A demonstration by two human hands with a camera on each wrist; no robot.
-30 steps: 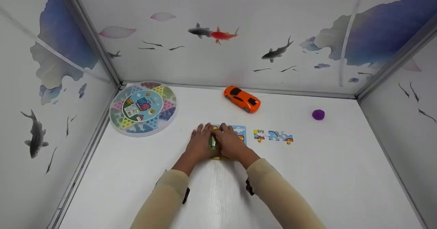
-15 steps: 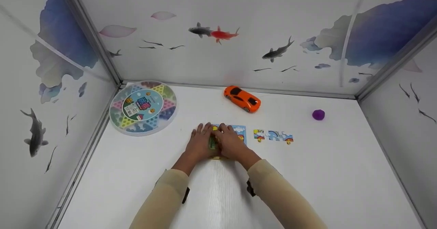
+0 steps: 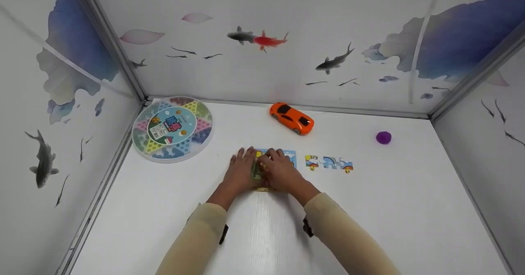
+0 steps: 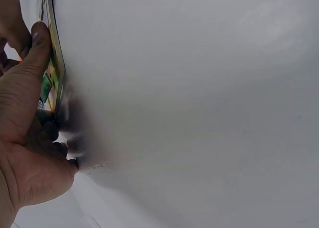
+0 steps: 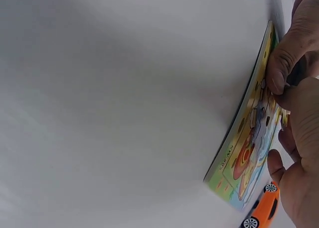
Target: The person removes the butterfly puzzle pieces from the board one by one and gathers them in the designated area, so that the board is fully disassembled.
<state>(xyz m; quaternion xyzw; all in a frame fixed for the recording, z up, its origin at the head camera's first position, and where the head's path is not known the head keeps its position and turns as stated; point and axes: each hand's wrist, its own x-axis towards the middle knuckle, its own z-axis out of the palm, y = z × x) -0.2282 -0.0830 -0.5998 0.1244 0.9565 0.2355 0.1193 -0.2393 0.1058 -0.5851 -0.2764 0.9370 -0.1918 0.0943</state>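
A colourful jigsaw puzzle board (image 3: 291,156) lies on the white table, largely covered by both hands in the head view. My left hand (image 3: 239,173) holds its left side, the thumb lying over the board (image 4: 57,63) in the left wrist view. Above the board's middle, my right hand (image 3: 283,173) has its fingers bent and pinches a small, partly hidden puzzle piece (image 3: 264,166) with yellow on it. The right wrist view shows the board (image 5: 246,156) from its edge, with the right fingertips close to the left thumb. Loose puzzle pieces (image 3: 329,162) lie right of the board.
An orange toy car (image 3: 291,118) stands behind the board. At the back left lies a round Chinese checkers box (image 3: 172,129). A purple ball (image 3: 384,137) sits to the right. Printed walls (image 3: 279,74) enclose the table at the back and both sides.
My right hand has shifted slightly right, its wrist and fingers changing angle, and some yellow now shows at its fingertips. The left hand stays in place on the board.
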